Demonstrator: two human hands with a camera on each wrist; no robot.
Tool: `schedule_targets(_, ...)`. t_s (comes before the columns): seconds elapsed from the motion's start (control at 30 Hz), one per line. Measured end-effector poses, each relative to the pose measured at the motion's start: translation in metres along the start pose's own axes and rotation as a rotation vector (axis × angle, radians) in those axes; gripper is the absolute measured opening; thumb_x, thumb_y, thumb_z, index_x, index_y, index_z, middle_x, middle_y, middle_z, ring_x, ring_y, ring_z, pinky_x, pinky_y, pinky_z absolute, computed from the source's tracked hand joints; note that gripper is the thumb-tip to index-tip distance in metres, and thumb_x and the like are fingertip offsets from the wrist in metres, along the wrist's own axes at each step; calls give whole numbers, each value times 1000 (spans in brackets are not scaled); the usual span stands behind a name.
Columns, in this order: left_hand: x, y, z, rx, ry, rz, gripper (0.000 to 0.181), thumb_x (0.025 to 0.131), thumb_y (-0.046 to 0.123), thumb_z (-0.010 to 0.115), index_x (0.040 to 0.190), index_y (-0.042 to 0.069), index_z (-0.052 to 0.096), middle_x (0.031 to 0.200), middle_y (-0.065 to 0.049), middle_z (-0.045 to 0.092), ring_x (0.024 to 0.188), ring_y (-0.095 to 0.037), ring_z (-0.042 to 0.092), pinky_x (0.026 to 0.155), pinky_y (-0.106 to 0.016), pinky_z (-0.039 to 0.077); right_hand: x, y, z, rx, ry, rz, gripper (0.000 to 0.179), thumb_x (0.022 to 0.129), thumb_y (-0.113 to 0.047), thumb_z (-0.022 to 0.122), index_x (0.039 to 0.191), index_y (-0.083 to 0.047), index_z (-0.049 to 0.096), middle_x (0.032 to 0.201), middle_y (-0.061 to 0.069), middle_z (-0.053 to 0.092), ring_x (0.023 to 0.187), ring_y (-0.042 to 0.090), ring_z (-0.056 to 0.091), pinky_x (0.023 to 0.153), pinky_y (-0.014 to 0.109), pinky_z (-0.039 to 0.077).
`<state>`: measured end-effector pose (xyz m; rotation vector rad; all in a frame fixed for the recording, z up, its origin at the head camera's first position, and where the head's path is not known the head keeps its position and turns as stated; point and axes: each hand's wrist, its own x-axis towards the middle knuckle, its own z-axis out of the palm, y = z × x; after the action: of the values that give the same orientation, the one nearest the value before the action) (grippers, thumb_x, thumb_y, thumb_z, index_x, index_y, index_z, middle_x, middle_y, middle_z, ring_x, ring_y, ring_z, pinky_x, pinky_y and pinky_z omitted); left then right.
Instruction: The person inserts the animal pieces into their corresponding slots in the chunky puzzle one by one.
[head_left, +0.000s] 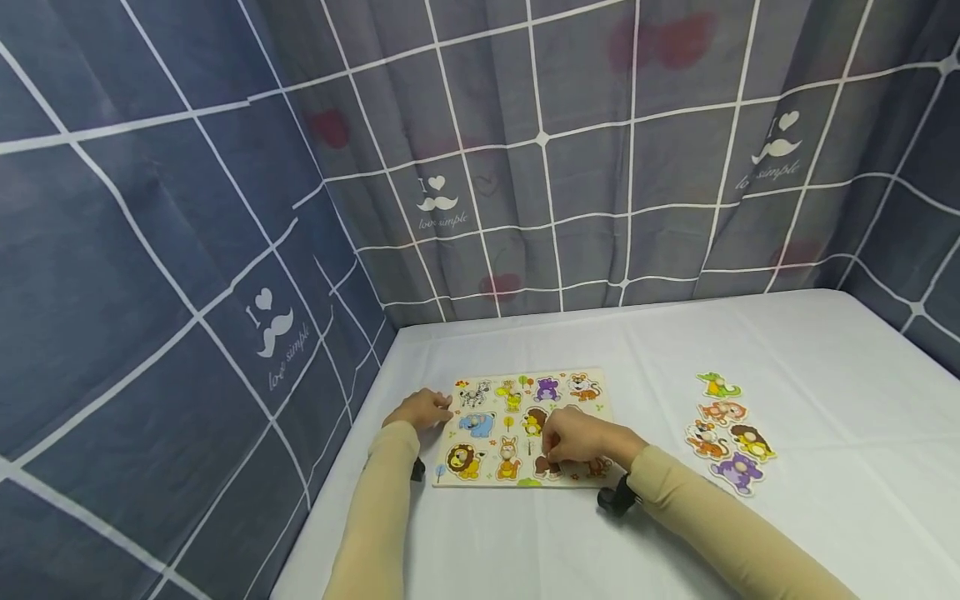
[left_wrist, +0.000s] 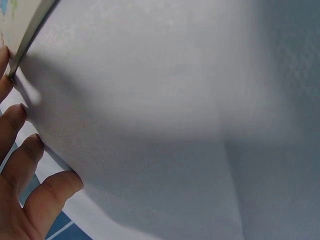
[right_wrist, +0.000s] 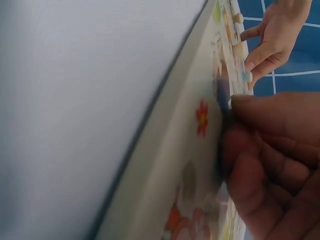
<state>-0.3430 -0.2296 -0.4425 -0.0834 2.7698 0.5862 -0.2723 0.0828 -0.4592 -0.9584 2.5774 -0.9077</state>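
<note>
A wooden peg puzzle board (head_left: 487,448) with printed animals lies on the table. At its left edge is my left hand (head_left: 422,409); in the left wrist view, two of its fingertips (left_wrist: 4,86) hold the edge and the other fingers are spread off it. My right hand (head_left: 581,435) is over the board's lower right, thumb and fingers pinching a puzzle piece (head_left: 546,467) with brown on it, mostly hidden by the hand. In the right wrist view the held piece is a dark, blurred edge under the fingertips. The lion (head_left: 464,461), kangaroo (head_left: 507,459) and elephant (head_left: 476,425) show on the board.
Right of the board lie several loose animal pieces: a crocodile (head_left: 719,385), a monkey (head_left: 723,412), a tiger (head_left: 707,440), a hedgehog (head_left: 753,442) and a purple hippo (head_left: 738,472). A white cloth (head_left: 517,542) covers the table. Checked curtains (head_left: 585,183) stand behind and at the sides.
</note>
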Motion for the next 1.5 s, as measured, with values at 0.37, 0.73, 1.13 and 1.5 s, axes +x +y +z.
schedule_targets(0.37,2,-4,3,-13,7,-2,50,92,29,71,139,13,61,154,-12,48,143,-36,43,116,-52,38,-4,1,4,10,47,19,14,83,-4,75,73,-14,73,69,-10,67,65,5,56,60,22,48)
schedule_targets(0.73,-5,-5,6,-18,0,12,49,92,28,72,138,14,61,155,-12,46,144,-37,41,117,-53,37,-12,5,6,40,100,58,9,82,-6,78,76,-12,74,75,-6,68,69,8,57,61,23,50)
schedule_targets(1.13,-3,-4,0,-18,9,15,51,92,28,71,140,14,59,156,-12,45,142,-35,44,116,-52,38,-21,10,-5,78,116,72,5,85,-11,76,82,-8,74,79,-5,69,70,9,59,63,23,51)
schedule_targets(1.5,-5,-2,0,-8,-1,26,51,93,29,70,140,14,59,157,-12,44,145,-37,40,116,-54,38,-34,24,-16,99,144,104,4,86,-7,74,86,-4,75,78,-2,71,67,8,62,62,22,53)
